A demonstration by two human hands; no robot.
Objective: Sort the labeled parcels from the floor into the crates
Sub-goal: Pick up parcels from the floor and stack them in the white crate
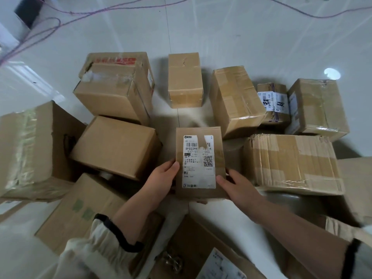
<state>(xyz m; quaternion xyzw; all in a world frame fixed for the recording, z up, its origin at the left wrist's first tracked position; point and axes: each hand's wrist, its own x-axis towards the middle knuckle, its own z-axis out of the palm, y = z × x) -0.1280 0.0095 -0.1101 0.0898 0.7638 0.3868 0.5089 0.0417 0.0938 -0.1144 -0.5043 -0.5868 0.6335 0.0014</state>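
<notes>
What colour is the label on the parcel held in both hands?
White with black print, partly torn, on the brown parcel; seen in the head view.

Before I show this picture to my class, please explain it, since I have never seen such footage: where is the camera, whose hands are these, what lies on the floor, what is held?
No machine here: a person wears one wide-angle camera on the head, looking down, so you see their own arms. The left hand and right hand each have a grip on a lower corner of a small brown cardboard parcel whose torn white shipping label faces the camera. Around it, on the pale glossy floor, lie other brown taped cardboard boxes, such as the wide crumpled box on the right. Thin purple cables cross the floor farther off. No crates are in view.
</notes>
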